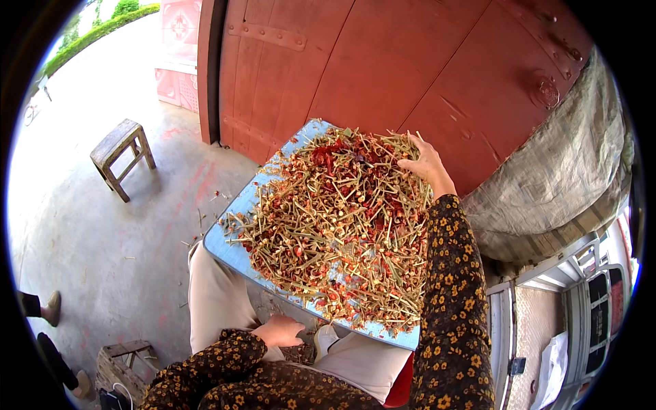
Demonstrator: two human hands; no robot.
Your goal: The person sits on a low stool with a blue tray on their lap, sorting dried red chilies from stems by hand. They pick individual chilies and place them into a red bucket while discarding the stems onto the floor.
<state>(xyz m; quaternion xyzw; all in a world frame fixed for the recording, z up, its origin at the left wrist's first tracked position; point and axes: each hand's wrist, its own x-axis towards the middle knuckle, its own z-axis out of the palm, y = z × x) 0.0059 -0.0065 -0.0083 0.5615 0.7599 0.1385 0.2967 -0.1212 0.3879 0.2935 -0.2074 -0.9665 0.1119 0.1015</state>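
Observation:
A heap of dried chilli stalks and caps [333,220], mixed with red bits, covers most of a light-blue board or tabletop [225,246] before me. My right hand [429,163] rests at the heap's far right edge, thumb and fingers spread against the stalks. Below the board's near edge, over my lap, is my left hand [281,331]; its fingers are partly hidden and I see nothing clearly held in it. Deep red pieces [328,156] gather at the far side of the heap, and blue surface shows through near the front.
Red wooden doors [379,66] stand just beyond the board. A wooden stool [123,148] is on the concrete floor at left, another wooden stool [123,359] lower left. A person's shoes [51,308] show at the left rim. A large woven sack [558,169] bulges at right.

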